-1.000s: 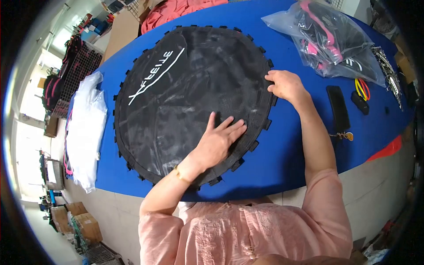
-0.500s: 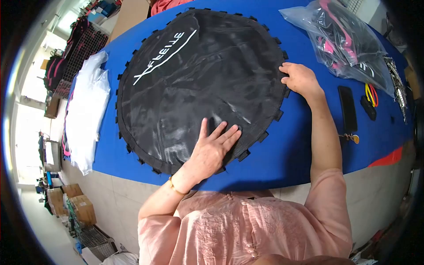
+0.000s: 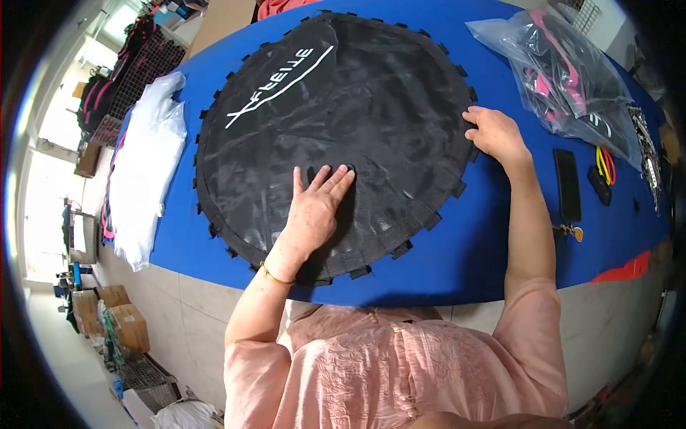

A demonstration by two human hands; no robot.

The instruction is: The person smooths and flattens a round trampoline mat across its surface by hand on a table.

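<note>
1. Leftmost, brown cardboard boxes (image 3: 118, 314) sit on the floor beside the blue-covered bench (image 3: 457, 250).
2. On the bench's left end lies a heap of clear, whitish plastic sheeting (image 3: 150, 171), part of it hanging over the edge.
3. Next comes the large round black fabric mat (image 3: 407, 107), lying on the bench in front of the person. Short black tabs stick out around its rim, white lettering (image 3: 275, 82) marks its upper left, and its surface shows wrinkles.
4. The left hand (image 3: 314, 211) rests palm down on the lower middle of the mat, fingers extended and somewhat spread, gripping nothing. A thin gold-coloured bracelet (image 3: 275, 275) circles that wrist.
5. The right hand (image 3: 493, 134) is at the mat's right rim, partly curled, thumb and forefinger reaching to the edge; whether they pinch the fabric, I cannot tell.
6. Beyond it, near the far right corner, is a clear plastic bag (image 3: 500, 46) with black and pink contents.
7. Nearer the person lie a slim black rectangular object (image 3: 567, 182) and, just below, a small yellow tag (image 3: 577, 234).
8. Farther right are yellow and red loops (image 3: 607, 166), then a pile of silvery metal pieces (image 3: 649, 161).
</note>
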